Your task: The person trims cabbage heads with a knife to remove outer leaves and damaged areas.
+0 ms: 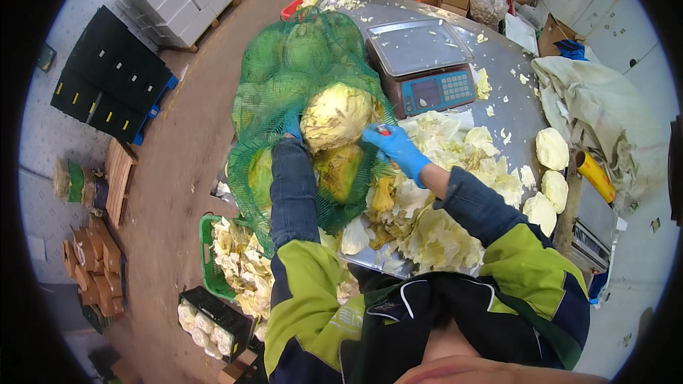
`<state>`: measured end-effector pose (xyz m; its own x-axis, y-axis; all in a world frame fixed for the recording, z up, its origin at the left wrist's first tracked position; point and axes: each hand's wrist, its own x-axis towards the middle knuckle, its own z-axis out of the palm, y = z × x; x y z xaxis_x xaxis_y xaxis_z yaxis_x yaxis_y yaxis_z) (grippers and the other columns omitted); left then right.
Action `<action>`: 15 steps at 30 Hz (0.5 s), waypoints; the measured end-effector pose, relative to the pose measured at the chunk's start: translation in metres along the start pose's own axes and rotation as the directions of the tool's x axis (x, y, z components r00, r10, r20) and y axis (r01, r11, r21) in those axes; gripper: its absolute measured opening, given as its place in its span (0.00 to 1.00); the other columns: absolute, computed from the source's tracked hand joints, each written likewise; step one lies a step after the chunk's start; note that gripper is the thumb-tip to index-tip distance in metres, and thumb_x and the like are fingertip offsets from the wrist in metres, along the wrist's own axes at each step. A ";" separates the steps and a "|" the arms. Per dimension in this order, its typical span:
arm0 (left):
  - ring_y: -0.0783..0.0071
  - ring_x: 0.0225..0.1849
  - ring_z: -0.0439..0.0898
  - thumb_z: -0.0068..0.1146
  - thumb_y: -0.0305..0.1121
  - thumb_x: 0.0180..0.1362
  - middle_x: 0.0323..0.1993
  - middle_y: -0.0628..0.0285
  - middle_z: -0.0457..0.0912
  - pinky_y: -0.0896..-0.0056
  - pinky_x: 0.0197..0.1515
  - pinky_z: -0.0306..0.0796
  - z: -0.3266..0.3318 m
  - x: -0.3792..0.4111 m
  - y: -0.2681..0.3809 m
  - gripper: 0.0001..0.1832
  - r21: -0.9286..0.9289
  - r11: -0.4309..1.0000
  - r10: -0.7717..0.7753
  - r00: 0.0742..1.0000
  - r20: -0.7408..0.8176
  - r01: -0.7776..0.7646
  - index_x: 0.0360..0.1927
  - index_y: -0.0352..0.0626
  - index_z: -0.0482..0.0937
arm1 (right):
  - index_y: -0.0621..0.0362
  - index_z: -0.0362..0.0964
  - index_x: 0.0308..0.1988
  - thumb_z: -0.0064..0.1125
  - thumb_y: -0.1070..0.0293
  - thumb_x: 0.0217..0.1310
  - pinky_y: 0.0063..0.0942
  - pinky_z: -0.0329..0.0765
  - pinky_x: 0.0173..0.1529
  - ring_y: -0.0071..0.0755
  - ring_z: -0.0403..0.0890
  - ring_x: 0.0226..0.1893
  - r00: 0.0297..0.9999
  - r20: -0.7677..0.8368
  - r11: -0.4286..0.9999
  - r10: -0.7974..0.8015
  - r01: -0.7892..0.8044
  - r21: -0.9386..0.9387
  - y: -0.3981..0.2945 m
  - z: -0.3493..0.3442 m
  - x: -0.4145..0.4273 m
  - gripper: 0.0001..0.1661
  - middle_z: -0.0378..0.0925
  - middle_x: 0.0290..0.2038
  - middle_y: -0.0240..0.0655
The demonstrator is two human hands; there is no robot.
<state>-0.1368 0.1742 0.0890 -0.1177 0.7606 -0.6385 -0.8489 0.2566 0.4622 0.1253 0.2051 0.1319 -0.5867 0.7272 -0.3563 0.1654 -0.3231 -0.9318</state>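
Note:
A green mesh sack [307,53] full of cabbages lies on the metal table [507,69]. At its opening is a pale cabbage with browned outer leaves [339,117]. My left hand [293,124], in a blue glove, reaches into the mesh at the left side of this cabbage; its fingers are mostly hidden. On the right side, my gloved right hand [397,148] is closed around a small tool with a red part [383,129]; its blade is not clearly visible. A second cabbage, yellow-green and browned [339,170], sits just below in the mesh.
A weighing scale [437,85] stands behind my right hand. Loose cabbage leaves [448,229] pile up on the table's near right. Trimmed cabbages [552,149] line the right edge. A green crate of leaves [205,256] and a black crate [235,314] stand at lower left.

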 end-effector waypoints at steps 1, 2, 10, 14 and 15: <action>0.60 0.57 0.75 0.41 0.48 0.69 0.60 0.53 0.74 0.63 0.59 0.70 0.000 0.001 0.001 0.28 0.073 0.997 -0.015 0.993 0.118 0.007 0.62 0.37 0.69 | 0.57 0.75 0.39 0.66 0.46 0.56 0.22 0.65 0.23 0.18 0.68 0.18 1.000 -0.015 1.000 -0.002 0.003 0.025 0.002 0.004 0.007 0.25 0.72 0.21 0.26; 0.60 0.56 0.75 0.41 0.48 0.69 0.60 0.53 0.74 0.63 0.59 0.70 -0.001 0.002 0.002 0.28 0.133 0.991 -0.020 0.975 0.222 -0.010 0.62 0.37 0.69 | 0.57 0.73 0.38 0.66 0.46 0.56 0.23 0.65 0.22 0.19 0.68 0.18 1.000 -0.028 0.999 -0.005 0.006 0.050 0.001 0.008 0.016 0.25 0.70 0.20 0.26; 0.57 0.59 0.73 0.67 0.55 0.44 0.58 0.49 0.75 0.59 0.60 0.66 0.050 -0.037 -0.060 0.41 0.929 -0.171 0.687 0.636 0.351 -0.329 0.56 0.35 0.75 | 0.50 0.71 0.37 0.61 0.49 0.61 0.21 0.66 0.25 0.21 0.72 0.22 0.986 -0.092 0.926 0.140 -0.097 0.364 0.010 -0.013 0.018 0.17 0.71 0.22 0.27; 0.59 0.52 0.78 0.64 0.56 0.46 0.50 0.51 0.79 0.61 0.53 0.69 0.148 -0.094 -0.150 0.32 0.933 -0.313 0.741 0.569 0.356 -0.176 0.50 0.46 0.79 | 0.52 0.74 0.40 0.56 0.62 0.64 0.19 0.71 0.30 0.23 0.76 0.28 0.990 0.112 0.794 -0.088 0.001 0.608 0.034 -0.015 -0.015 0.08 0.78 0.30 0.30; 0.64 0.48 0.80 0.65 0.52 0.48 0.47 0.53 0.81 0.64 0.50 0.71 0.162 -0.111 -0.166 0.27 0.976 -0.120 0.712 0.669 0.213 -0.182 0.49 0.48 0.80 | 0.52 0.74 0.39 0.56 0.63 0.63 0.20 0.69 0.27 0.21 0.75 0.26 0.969 0.145 0.714 -0.202 0.045 0.699 0.027 -0.020 -0.025 0.07 0.78 0.28 0.29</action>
<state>0.1006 0.1436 0.1833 -0.5739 0.8183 0.0330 0.6262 0.4125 0.6616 0.1599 0.1906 0.1144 -0.7163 0.6821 -0.1469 -0.4621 -0.6215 -0.6326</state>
